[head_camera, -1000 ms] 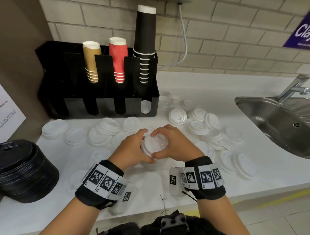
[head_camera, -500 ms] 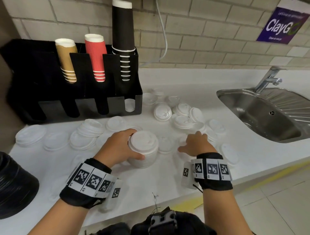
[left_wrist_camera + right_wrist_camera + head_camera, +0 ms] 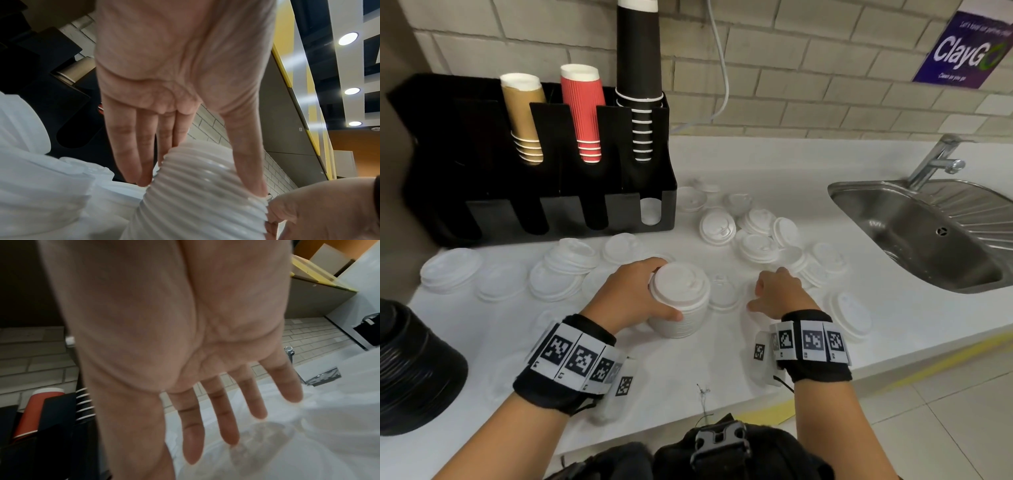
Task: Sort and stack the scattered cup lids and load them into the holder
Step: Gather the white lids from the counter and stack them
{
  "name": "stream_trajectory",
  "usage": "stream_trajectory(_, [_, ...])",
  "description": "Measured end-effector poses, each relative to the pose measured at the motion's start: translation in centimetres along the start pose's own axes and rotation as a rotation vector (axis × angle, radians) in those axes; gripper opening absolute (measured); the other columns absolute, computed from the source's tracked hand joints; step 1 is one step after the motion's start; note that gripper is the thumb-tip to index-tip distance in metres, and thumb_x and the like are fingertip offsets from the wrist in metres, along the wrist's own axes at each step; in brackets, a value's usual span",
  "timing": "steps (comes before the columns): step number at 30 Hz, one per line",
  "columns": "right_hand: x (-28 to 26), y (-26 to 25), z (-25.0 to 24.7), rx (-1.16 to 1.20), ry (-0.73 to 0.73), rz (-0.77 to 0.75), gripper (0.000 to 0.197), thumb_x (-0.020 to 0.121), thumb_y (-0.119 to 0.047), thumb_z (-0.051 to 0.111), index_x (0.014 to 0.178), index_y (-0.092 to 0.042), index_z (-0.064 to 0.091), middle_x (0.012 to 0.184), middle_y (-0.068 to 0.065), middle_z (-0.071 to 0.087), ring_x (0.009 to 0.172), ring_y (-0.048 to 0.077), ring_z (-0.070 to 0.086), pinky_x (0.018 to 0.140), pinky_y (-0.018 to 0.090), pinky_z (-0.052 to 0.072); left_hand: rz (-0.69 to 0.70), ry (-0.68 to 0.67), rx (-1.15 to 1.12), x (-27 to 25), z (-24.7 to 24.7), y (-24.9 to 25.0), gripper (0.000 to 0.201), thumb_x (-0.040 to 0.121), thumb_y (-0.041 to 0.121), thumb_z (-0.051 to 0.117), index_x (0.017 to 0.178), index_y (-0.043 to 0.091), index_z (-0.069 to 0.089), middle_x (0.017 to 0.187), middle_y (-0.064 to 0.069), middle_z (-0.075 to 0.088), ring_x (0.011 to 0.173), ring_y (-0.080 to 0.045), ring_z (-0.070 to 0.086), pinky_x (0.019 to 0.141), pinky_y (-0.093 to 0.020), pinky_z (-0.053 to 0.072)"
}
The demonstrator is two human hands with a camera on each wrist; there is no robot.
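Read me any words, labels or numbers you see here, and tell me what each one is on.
"ClayGo": purple sign on the brick wall, top right.
Small lines above and below that word on the sign: too blurred to read.
Wristbands: square black-and-white code patterns; tiny characters beneath them too small to read.
Cups, lids, holder: no text visible.

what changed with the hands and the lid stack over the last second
The right hand let go of the tall stack of white plastic lids and moved right, fingers now spread over the loose white lids on the counter. The left hand alone keeps gripping the stack, which stayed on the white counter. The black cup holder and its cups are unchanged.
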State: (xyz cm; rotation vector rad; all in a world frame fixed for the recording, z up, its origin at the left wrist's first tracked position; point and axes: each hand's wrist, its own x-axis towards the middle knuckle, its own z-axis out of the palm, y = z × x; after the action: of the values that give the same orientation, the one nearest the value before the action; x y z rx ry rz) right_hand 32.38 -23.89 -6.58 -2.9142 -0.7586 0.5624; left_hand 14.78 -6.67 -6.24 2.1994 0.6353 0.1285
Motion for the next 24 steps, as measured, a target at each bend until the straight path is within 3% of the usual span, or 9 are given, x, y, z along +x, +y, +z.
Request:
stream_trajectory(9, [-0.4,0.0,-0.3,0.098,-0.004,-0.052,0.056,0.074,-0.023,0.078,0.120,-0.014,0.046,0.126,0.009,0.035,0.110,0.032,0.050,0.090,0.037,0.047,-0.014,-0.010,-0.013,0.1,0.0,0.0,0.064,0.056,0.028,0.092,0.109,0.037,0.056,0.111,0.017,0.062,0.104,-0.014,0.058,0.092,-0.035,0.049])
stream_trajectory(14, [-1.0,0.2,-2.4,0.148,0.091,-0.088,0.062,0.071,-0.037,0.078,0.120,-0.020,0.044,0.120,0.004,0.034,0.111,0.030,0.047,0.080,0.033,0.041,-0.016,-0.010,-0.009,0.1,-0.1,0.1,0.066,0.056,0.028,0.092,0.112,0.034,0.058,0.112,0.015,0.061,0.104,-0.014,0.058,0.090,-0.033,0.049])
stream_trajectory(17, [-1.8,-0.8,-4.1,0.360,0.176,-0.288,0.059,0.068,-0.036,0.079,0.118,-0.027,0.050,0.116,-0.001,0.038,0.101,0.018,0.051,0.081,0.026,0.043,-0.007,-0.013,0.034,0.4,-0.2,0.5,0.073,0.057,0.030,0.092,0.121,0.030,0.057,0.117,0.007,0.056,0.105,-0.018,0.056,0.094,-0.037,0.048])
stream_trajectory(19, [-2.4,-2.2,-4.5,0.479,0.152,-0.457,0.052,0.068,-0.030,0.079,0.113,-0.034,0.054,0.114,-0.002,0.046,0.096,0.011,0.053,0.075,0.017,0.042,-0.002,-0.021,0.048,0.6,-0.2,0.8,0.077,0.058,0.030,0.092,0.126,0.027,0.055,0.117,0.003,0.053,0.105,-0.021,0.056,0.095,-0.039,0.049])
stream_trajectory(21, [-2.5,-3.8,-4.1,0.484,0.089,-0.564,0.049,0.068,-0.026,0.080,0.110,-0.037,0.056,0.113,-0.003,0.054,0.095,0.008,0.054,0.071,0.013,0.040,0.002,-0.022,0.051,0.8,-0.1,1.0,0.085,0.058,0.030,0.092,0.133,0.023,0.052,0.121,0.000,0.054,0.107,-0.022,0.057,0.095,-0.040,0.048])
stream_trajectory(24, [-1.8,-5.2,-3.3,0.396,0.045,-0.619,0.049,0.068,-0.026,0.080,0.112,-0.034,0.057,0.114,-0.001,0.057,0.098,0.011,0.054,0.075,0.015,0.041,-0.019,-0.018,0.013,0.9,0.0,1.1,0.108,0.058,0.028,0.092,0.148,0.021,0.033,0.134,-0.001,0.053,0.115,-0.022,0.056,0.098,-0.039,0.047])
